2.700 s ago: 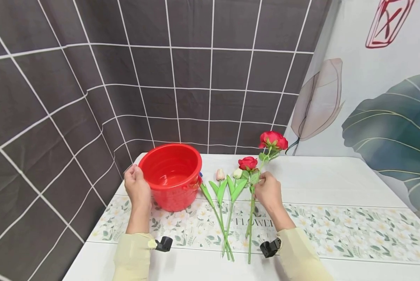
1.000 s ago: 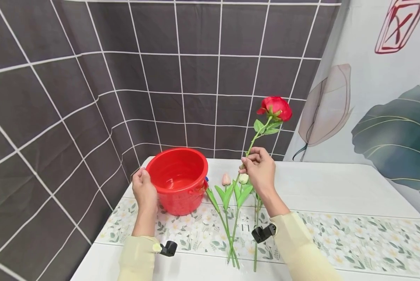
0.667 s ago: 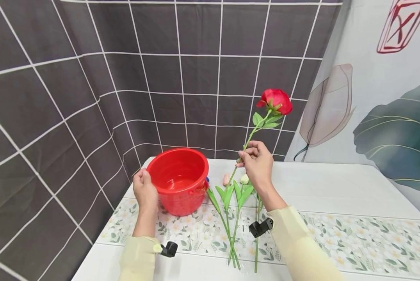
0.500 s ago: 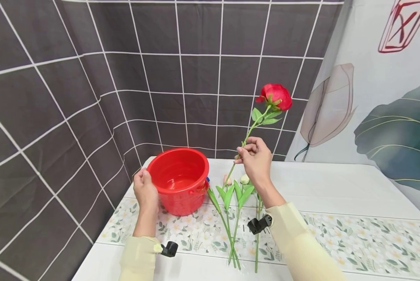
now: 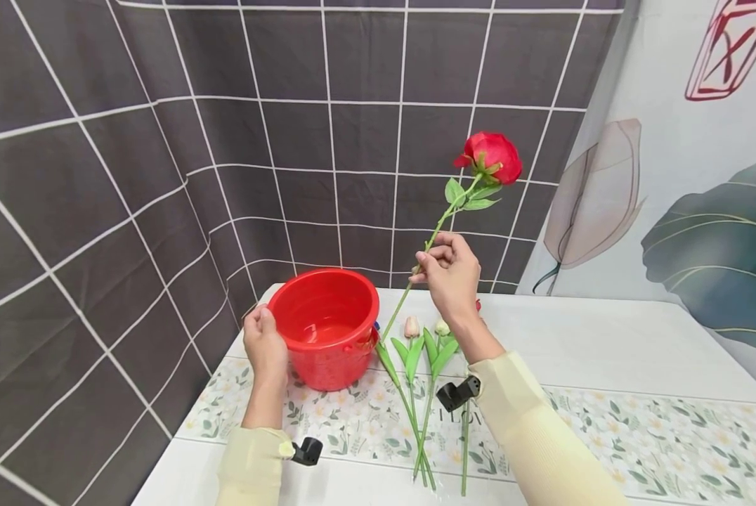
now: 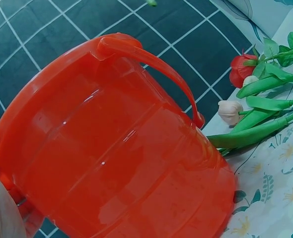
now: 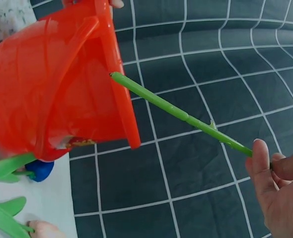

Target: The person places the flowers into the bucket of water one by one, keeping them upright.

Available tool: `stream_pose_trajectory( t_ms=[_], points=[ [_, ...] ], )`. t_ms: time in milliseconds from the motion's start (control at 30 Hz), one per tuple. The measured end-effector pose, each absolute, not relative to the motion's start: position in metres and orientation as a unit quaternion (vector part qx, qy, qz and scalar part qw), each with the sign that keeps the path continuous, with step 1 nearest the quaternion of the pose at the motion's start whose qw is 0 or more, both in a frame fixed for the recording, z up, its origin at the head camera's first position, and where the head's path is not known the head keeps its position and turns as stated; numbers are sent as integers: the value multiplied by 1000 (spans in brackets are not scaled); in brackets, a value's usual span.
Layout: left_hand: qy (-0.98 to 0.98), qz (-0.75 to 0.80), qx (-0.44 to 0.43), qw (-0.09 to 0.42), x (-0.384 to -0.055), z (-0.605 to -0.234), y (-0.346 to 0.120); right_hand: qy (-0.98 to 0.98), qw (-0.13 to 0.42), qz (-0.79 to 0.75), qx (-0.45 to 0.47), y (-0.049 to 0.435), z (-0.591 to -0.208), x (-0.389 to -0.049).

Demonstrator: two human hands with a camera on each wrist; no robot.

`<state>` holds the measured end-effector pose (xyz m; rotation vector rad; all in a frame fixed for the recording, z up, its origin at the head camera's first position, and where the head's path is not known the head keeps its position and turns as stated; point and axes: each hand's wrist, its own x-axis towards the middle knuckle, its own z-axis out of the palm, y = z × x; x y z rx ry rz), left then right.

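One left hand [image 5: 267, 348] is gripping the bucket [image 5: 330, 367] at nine o'clock, the right hand [image 5: 452, 277] pinching a probably light rose [image 5: 493, 156] mid-stem.

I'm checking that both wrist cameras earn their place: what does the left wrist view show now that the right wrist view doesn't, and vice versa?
Only the left wrist view shows the lying red flower and, partly hidden, the white tulip.

Only the right wrist view shows the right hand, pinching a green stem, and the blue flower.

Both share the red bucket, the left hand, the pink tulip and the dark gridded backdrop.
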<state>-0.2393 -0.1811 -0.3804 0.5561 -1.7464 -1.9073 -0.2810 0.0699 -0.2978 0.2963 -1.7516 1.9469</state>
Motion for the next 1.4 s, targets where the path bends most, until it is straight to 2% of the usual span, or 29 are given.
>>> stream_pose_trajectory(
  t_ms=[433,667,1200,1400],
  points=[
    [-645,-693,207,248,-240,-382,-182,-638,252,716,131,53,-288,-283],
    [-646,-693,203,246,-238,-381,-182,-637,233,725,118,45,-284,-285],
    [-644,-695,196,251,-239,-383,-183,-642,257,706,151,32,-291,-289],
    [-647,-694,196,249,-239,-383,-183,-653,239,703,151,26,-295,-290]
  ],
)
